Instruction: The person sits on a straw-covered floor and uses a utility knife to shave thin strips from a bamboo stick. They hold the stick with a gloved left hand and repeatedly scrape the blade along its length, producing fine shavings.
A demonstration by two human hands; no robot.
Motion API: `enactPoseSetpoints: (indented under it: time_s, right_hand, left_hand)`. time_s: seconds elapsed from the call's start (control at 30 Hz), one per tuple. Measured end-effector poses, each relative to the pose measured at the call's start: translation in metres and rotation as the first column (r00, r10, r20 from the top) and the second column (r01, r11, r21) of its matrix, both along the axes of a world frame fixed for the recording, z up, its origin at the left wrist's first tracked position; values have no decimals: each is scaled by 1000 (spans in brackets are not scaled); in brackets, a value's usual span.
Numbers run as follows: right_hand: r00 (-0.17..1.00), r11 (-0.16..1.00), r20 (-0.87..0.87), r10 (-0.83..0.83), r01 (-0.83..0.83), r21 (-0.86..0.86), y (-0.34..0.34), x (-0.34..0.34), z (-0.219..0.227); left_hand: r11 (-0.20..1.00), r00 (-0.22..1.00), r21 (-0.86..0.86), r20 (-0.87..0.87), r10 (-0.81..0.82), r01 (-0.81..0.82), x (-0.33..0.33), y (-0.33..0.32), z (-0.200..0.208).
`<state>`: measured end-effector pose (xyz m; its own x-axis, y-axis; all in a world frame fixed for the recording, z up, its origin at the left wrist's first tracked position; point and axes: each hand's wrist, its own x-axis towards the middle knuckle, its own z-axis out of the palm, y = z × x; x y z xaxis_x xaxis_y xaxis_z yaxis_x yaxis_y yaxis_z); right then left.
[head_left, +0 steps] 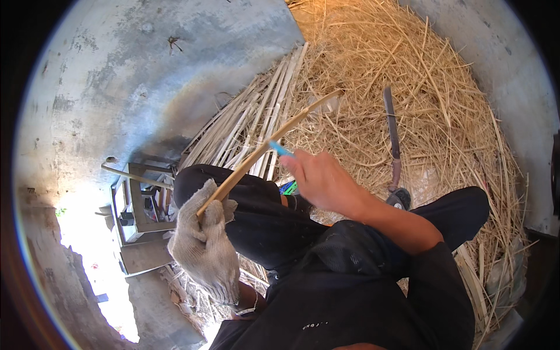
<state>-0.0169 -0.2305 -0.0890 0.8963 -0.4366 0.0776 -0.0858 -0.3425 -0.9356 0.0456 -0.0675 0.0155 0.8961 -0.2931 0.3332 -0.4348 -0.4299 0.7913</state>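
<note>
Gripping a strip [247, 165] in gloved left hand [205, 245], blue tool [280, 149] in right hand [326, 181], amid straw-like shavings [373, 58] and grey walls [116, 70]

The strip [245, 167] looks like smooth, faintly glossy wood, the glove [204, 256] rough, matt knit cloth, the small handle [280, 149] smooth plastic and the knife blade [391, 122] dull metal, while matt wooden slats [283, 90] line the left edge of the dry, fibrous shavings [373, 64].

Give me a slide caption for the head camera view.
Gloved left hand grips a tan strip; bare right hand holds a blue object; pale slivers lie beyond.
</note>
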Motion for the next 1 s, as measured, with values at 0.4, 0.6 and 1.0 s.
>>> enactPoseSetpoints:
  time_s: [0.4, 0.6, 1.0]
  right_hand:
    - [996, 992, 75, 51, -42, -119, 22, -8, 5]
    - [999, 999, -11, -37, 36, -18, -2, 16, -29]
    - [999, 999, -11, -49, 48, -18, 5, 14, -34]
  left_hand:
    - [997, 999, -72, 9, -37, 37, 2, 2, -8]
    - [993, 1000, -114, 1, -23, 23, 8, 7, -10]
    - [999, 1000, -33, -16, 10, -10, 5, 9, -9]
